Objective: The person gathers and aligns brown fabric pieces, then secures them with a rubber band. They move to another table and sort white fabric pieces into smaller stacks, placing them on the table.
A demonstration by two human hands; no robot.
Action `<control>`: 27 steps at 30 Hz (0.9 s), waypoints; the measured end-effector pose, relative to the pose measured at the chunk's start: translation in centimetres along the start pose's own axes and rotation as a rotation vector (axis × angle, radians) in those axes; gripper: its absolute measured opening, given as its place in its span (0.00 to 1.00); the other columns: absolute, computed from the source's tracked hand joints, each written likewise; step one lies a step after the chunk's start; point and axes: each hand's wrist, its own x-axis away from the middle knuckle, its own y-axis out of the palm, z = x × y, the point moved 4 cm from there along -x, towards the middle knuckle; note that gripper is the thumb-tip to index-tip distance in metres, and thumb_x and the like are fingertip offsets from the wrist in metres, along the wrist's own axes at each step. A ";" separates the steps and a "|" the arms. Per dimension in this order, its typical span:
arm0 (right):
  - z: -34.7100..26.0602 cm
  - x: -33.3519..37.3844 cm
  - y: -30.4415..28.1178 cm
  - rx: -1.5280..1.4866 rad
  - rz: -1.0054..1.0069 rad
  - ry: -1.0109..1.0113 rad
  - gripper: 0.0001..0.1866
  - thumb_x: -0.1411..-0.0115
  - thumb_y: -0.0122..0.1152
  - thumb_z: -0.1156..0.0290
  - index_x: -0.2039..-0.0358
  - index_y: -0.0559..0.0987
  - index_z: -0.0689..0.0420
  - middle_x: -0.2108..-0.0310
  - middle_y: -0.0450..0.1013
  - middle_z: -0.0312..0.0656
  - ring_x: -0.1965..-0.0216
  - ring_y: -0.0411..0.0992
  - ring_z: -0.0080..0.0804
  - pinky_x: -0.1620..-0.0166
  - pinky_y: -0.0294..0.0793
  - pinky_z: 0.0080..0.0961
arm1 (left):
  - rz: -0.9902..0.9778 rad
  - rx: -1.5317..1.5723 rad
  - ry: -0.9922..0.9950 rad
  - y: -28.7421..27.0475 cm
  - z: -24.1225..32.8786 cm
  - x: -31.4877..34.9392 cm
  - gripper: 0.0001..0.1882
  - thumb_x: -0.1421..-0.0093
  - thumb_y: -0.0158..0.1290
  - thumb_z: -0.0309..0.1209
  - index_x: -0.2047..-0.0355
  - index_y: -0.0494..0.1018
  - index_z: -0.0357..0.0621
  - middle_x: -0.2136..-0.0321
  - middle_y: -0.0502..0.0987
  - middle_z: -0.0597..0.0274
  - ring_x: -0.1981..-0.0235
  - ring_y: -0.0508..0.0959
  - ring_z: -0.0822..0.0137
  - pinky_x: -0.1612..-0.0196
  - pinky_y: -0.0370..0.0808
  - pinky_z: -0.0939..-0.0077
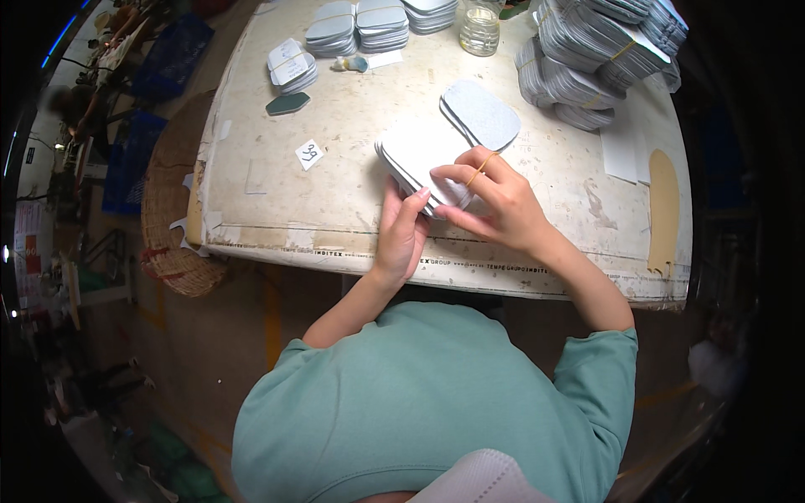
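A stack of white, rounded flat pieces (417, 149) is tilted up over the near part of the table. Its left side and underside rest in my left hand (402, 230), whose thumb presses on the near edge. At the stack's near right corner, my right hand (496, 197) has its thumb and fingertips closed on the edges of the pieces. A yellowish rubber band (481, 170) is looped round fingers of that hand. Just beyond lies a smaller pile of grey-white rounded pieces (482, 115), apart from my hands. The fingers under the stack are hidden.
Banded stacks of similar pieces (579, 50) are heaped at the back right, with more (331, 33) at the back left. Around them are a glass jar (480, 33), a brush (350, 64), a dark green piece (288, 104) and a paper slip (309, 154). A wicker basket (180, 268) stands left of the table.
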 end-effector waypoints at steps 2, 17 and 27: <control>-0.1 0.0 -0.1 -0.075 0.003 0.024 0.12 0.49 0.67 0.70 0.63 0.80 0.55 0.70 0.71 0.39 0.72 0.73 0.33 0.69 0.75 0.27 | -0.017 0.006 0.017 0.0 -0.1 -0.1 0.30 0.36 0.44 0.28 0.36 0.46 0.45 0.43 0.59 0.57 0.41 0.62 0.66 0.38 0.60 0.65; 5.5 -0.3 -2.6 -0.064 0.145 0.266 0.08 0.44 0.59 0.78 0.64 0.82 0.60 0.76 0.72 0.37 0.78 0.66 0.17 0.74 0.65 0.16 | 0.063 0.015 -0.034 0.3 0.1 0.1 0.28 0.36 0.42 0.35 0.37 0.52 0.43 0.42 0.61 0.56 0.39 0.63 0.64 0.37 0.61 0.64; -0.5 0.2 0.2 0.078 -0.031 -0.003 0.16 0.52 0.69 0.65 0.63 0.78 0.54 0.68 0.70 0.38 0.69 0.73 0.33 0.69 0.76 0.26 | 0.010 0.079 0.000 0.1 0.0 0.0 0.31 0.37 0.38 0.45 0.40 0.54 0.36 0.42 0.63 0.52 0.40 0.63 0.61 0.37 0.59 0.63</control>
